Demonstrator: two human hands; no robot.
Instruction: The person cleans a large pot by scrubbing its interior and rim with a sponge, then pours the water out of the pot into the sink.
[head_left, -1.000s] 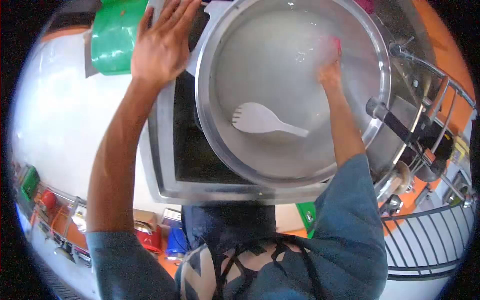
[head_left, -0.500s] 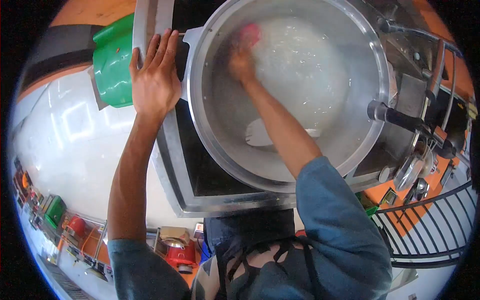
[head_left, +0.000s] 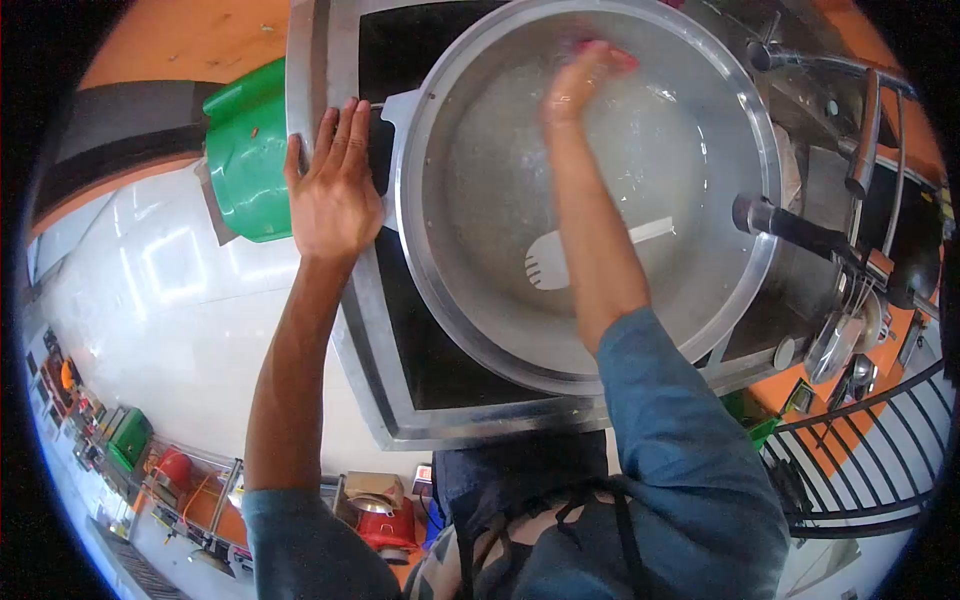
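A large metal pot (head_left: 418, 240) with some water in it stands in front of me. Inside, near the far wall, my right hand (head_left: 578, 85) is closed on a pink scrubbing cloth (head_left: 622, 60), both smeared by motion. The cloth's exact kind is hard to make out. Under my right forearm lies a white slotted spoon (head_left: 546, 264), its middle hidden by the arm. My left hand (head_left: 338, 190) rests with fingers stretched out on the metal frame beside the pot's side handle (head_left: 400, 118).
A green plastic piece (head_left: 250, 160) sits left of the metal frame (head_left: 400, 425). To the right, a black-sleeved tap (head_left: 800, 228) reaches over the pot's rim. Metal utensils (head_left: 840, 340) and a black railing (head_left: 870, 450) are at the lower right.
My right hand has swept to the right along the far side of the pot with the pink cloth. The spoon shows more fully. The whole view has shifted slightly; my left hand stays put.
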